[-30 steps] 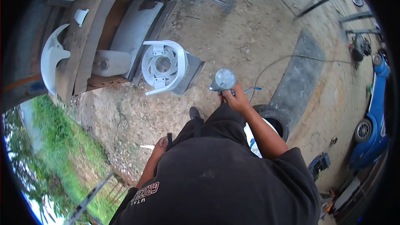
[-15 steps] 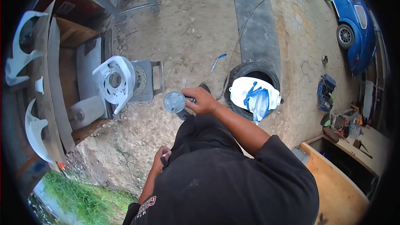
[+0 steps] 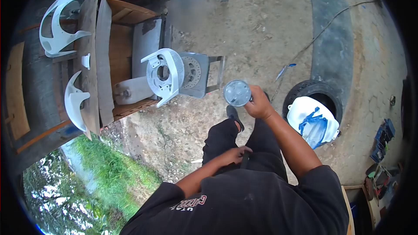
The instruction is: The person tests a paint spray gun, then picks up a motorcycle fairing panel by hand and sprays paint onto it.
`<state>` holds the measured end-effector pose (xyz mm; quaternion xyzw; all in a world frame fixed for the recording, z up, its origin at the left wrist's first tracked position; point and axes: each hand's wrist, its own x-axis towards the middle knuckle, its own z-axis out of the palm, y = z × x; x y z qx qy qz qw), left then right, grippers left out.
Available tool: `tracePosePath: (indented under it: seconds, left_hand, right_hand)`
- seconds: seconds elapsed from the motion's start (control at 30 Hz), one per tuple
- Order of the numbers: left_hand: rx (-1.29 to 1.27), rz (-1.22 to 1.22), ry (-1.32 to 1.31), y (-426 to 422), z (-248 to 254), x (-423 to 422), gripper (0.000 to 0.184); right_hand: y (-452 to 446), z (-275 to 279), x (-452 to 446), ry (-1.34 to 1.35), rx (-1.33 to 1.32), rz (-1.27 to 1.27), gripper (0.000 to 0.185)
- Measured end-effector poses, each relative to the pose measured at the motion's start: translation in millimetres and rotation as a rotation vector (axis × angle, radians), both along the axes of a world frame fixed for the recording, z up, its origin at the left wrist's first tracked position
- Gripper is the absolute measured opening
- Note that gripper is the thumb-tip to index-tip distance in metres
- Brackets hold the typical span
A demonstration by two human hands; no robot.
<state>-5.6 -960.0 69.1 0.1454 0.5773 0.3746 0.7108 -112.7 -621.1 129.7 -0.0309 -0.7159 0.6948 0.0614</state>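
My right hand is wrapped round a spray gun, whose round, grey, translucent cup faces up at me; the gun's body is mostly hidden under the cup and fingers. My left hand is at my waist, fingers curled at a dark strap-like piece that I cannot make out clearly. Left of the cup, a white fairing piece with a ring-shaped middle rests on a grey stool. To the right, a white panel with blue-smeared wrapping lies on a tyre.
A wooden cabinet on the left bears white curved panels along its edge. A hose crosses the floor and a dark mat. A blue toolbox lies at the right. Grass borders the ground lower left.
My view has swung left, so the surroundings sit further right. My left hand has come across to the front of my waist. The spray gun stays in my right hand.
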Motion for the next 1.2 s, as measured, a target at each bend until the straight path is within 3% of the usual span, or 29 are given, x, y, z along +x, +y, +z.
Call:
tracePosePath:
  seconds: [0.03,0.1,0.2,0.23,0.37,0.4,0.43,0.5,0.6,0.9,1.0,1.1,1.2]
  left_hand:
    - [0.093,-0.053,0.086,1,-13,14,0.049]
    - [0.031,-0.094,0.038,18,4,3,0.032]
    - [0.008,0.053,-0.479,12,15,-28,0.029]
    - [-0.021,-0.058,-0.483,9,13,-44,0.029]
    - [-0.008,0.010,-0.078,1,-4,-89,0.028]
    - [-0.049,-0.002,0.201,-11,-18,-99,0.031]
    - [-0.139,-0.297,0.578,-17,-25,-119,0.039]
    - [-0.128,-0.471,0.983,-50,-51,-126,0.047]
    - [-0.136,-0.270,0.836,-74,-104,-135,0.054]
    - [-0.272,-0.415,0.876,-30,-148,-162,0.049]
    - [-0.266,-0.422,0.876,-25,-151,-168,0.047]
    - [-0.258,-0.434,0.891,-21,-154,-173,0.047]
    - [-0.258,-0.431,0.889,-15,-155,-180,0.048]
  right_hand:
    - [4,-1,-7,0.024,-0.024,-0.005,0.041]
    - [10,-9,-18,0.065,-0.068,-0.013,0.042]
    - [11,-27,-34,0.115,-0.022,-0.061,0.044]
    - [13,-32,-45,0.144,-0.009,-0.091,0.043]
    - [0,-78,-79,0.236,-0.087,-0.123,0.042]
    - [-3,-86,-90,0.253,-0.091,-0.135,0.041]
    - [-5,-89,-102,0.272,-0.096,-0.144,0.040]
    - [-5,-87,-121,0.251,-0.173,-0.111,0.040]
    - [-15,-113,-160,0.220,-0.320,-0.061,0.046]
    - [-49,-167,-240,0.128,-0.415,-0.207,0.073]
    - [-57,-161,-230,0.179,-0.462,-0.160,0.093]
    - [-62,-157,-214,0.228,-0.512,-0.072,0.092]
    - [-53,-147,-192,0.262,-0.571,0.040,0.076]
